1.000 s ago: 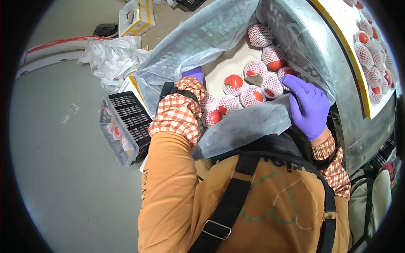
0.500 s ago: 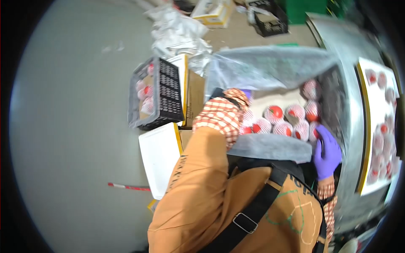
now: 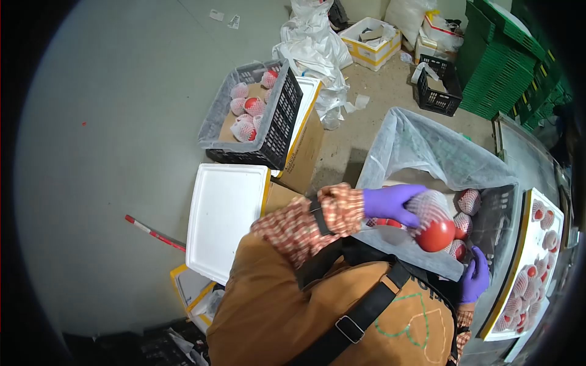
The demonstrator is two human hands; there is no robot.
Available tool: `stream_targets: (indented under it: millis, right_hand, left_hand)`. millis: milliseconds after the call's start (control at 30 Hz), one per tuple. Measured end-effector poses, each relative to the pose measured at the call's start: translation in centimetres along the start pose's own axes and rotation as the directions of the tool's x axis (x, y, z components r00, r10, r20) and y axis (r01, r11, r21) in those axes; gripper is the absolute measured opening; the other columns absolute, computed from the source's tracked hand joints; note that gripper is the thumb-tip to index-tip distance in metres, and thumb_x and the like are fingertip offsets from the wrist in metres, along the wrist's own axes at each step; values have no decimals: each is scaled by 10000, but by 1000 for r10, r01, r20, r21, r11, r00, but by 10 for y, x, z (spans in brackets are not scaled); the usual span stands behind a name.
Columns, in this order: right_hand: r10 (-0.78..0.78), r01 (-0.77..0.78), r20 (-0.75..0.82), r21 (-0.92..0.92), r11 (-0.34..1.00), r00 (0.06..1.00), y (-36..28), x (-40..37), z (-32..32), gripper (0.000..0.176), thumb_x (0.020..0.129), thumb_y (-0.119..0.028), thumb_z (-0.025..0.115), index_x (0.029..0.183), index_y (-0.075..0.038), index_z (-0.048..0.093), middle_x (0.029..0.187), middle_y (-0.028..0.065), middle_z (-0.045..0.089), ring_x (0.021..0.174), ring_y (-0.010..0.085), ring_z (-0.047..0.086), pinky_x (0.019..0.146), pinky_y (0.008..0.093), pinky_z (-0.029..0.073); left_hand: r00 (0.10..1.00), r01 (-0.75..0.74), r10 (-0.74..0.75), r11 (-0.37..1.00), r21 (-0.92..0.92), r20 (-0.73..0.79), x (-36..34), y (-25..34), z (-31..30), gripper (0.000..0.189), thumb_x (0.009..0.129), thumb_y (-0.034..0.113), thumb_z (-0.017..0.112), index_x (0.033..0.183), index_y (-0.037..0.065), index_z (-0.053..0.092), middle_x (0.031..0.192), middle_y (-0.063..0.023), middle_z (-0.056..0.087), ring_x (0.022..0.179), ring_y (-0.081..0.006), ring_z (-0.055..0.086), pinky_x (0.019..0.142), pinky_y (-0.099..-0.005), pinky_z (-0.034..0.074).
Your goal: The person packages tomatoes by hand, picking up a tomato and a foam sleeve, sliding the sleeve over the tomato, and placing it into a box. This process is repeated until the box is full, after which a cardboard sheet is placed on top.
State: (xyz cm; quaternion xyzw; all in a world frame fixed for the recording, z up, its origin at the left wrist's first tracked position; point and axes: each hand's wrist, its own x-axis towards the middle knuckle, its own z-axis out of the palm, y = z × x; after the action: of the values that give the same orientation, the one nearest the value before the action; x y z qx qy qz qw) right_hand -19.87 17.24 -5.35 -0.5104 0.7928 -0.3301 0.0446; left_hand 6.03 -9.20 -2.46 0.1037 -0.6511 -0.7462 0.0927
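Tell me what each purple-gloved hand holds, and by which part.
Left hand: a round red fruit in a white foam net, gripped by its netted upper end. Right hand: at the rim of the white-lined black crate; any hold cannot be told.

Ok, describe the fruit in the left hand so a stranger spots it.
Find the white-lined crate. Above it, the purple-gloved left hand holds a round red fruit. Unlike the netted neighbours below, it is aloft and half bare of its white foam net.
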Motion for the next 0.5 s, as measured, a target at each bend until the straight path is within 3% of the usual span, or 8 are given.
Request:
stream_targets:
  millis: [100,167,233,300,367,433,500]
  right_hand:
    - [44,-44,-14,19,999,999,-1,-1,1,298,884,31,470,1137,11,627,1092,126,673,981,217,653,886,316,494]
    - [72,-72,-16,10,997,997,0,-1,3,294,887,22,473,1134,5,631,1087,122,677,985,214,653,880,314,494]
    - [98,-98,-20,3,995,995,3,0,3,291,890,14,475,1131,-2,636,1081,118,680,989,211,653,874,311,494]
    - [97,-98,-19,-59,993,995,7,1,4,282,894,-8,486,1128,-15,644,1073,111,686,996,204,654,860,306,494]
    - [126,-127,-27,-35,991,992,11,1,6,281,895,-16,490,1130,-18,644,1074,111,686,998,207,654,860,308,493]
    - [157,-157,-38,-12,987,987,13,1,7,280,896,-23,494,1133,-21,644,1076,111,687,1001,209,654,859,309,493]
    - [171,-172,-32,-50,984,985,12,0,6,279,896,-23,494,1131,-20,643,1078,113,684,1005,219,653,875,317,488]
  left_hand:
    - [962,-246,161,861,-445,-221,-57,-10,-30,709,770,251,766,1356,44,424,1316,-128,527,1236,-249,502,1080,-397,372]
    - [877,-380,16,637,-671,-481,-87,-11,-63,611,872,312,649,1381,80,402,1386,-130,457,1270,-279,468,1086,-457,368]
    - [752,-593,40,477,-648,-658,-123,14,-94,540,940,329,537,1401,101,372,1432,-138,397,1308,-310,417,1093,-507,353]
    - [634,-717,50,411,-563,-772,-147,28,-138,588,938,357,546,1409,70,342,1443,-166,366,1333,-330,375,1092,-533,351]
    - [442,-793,55,491,-361,-895,-168,32,-189,596,924,338,583,1375,10,373,1393,-202,405,1290,-342,411,1055,-506,402]
    - [387,-836,167,479,-269,-907,-191,20,-264,610,913,311,609,1376,-1,364,1397,-201,396,1278,-341,412,1068,-485,395]
    - [168,-847,85,522,-100,-982,-201,36,-299,627,900,276,636,1383,-8,353,1341,-203,458,1214,-317,476,1041,-444,421]
